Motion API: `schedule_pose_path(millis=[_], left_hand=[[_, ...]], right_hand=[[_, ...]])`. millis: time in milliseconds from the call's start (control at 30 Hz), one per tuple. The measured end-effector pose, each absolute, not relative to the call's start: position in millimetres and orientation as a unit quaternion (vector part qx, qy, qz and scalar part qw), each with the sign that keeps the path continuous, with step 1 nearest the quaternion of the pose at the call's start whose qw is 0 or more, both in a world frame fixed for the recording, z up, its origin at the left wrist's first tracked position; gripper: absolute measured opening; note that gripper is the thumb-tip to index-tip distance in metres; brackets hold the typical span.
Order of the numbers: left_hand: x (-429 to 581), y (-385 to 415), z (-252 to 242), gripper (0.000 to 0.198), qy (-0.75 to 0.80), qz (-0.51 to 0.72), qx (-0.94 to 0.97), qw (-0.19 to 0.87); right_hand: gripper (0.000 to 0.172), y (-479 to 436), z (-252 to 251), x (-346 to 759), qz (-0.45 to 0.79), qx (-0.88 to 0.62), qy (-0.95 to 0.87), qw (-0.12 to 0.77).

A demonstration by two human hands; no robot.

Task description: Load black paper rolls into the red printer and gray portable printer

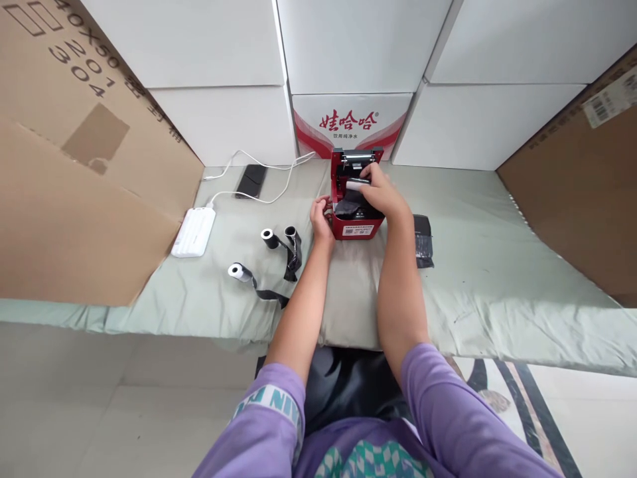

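A red label printer [341, 230] stands on the cloth in front of me with its lid raised. My right hand [383, 192] reaches into it from the right, fingers closed on a black thermal ribbon roll [357, 184] with a white end part. Some of the black ribbon film hangs slack over the front inside of the printer. My left hand [322, 216] grips the printer's left side, fingers curled against the casing. Left of that hand, several loose rolls with trailing black film lie about, among them a white-ended roll [239, 271] and a black roll [269, 238].
Beyond the printer stands a white box with red lettering [348, 125], among stacked white boxes. Cardboard boxes [74, 219] flank both sides. A white power bank [194, 232] with a cable and a dark phone [251, 180] lie left; a black wrapped packet [423, 242] lies right.
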State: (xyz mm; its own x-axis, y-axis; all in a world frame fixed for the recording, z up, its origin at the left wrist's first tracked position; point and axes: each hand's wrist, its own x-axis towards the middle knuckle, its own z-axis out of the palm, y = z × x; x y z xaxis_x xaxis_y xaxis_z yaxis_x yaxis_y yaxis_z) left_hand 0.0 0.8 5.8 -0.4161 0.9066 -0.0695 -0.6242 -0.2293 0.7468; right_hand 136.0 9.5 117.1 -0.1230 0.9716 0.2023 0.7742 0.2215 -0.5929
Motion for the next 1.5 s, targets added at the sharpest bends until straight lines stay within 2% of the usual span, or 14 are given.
schedule_pose_path(millis=[300,700,967,1300,1400,1500], left_hand=[[0,3,3,0.029,0.352,0.763,0.194,0.506],[-1,3,3,0.019,0.346,0.767,0.194,0.505],[0,4,0,0.021,0.335,0.773,0.194,0.503],[-1,5,-2,0.021,0.340,0.772,0.206,0.496],[-1,6,-3,0.023,0.338,0.772,0.210,0.496],[0,6,-3,0.025,0.351,0.766,0.222,0.491]], right_hand=[[0.037,13,110,124,0.149,-0.631,-0.740,0.176],[0.025,11,111,125,0.129,-0.632,-0.738,0.199],[0.038,17,109,132,0.190,-0.589,-0.741,0.262],[0.028,15,106,124,0.194,-0.607,-0.724,0.264],[0.022,20,103,127,0.188,-0.596,-0.711,0.323],[0.025,30,100,132,0.139,-0.593,-0.672,0.420]])
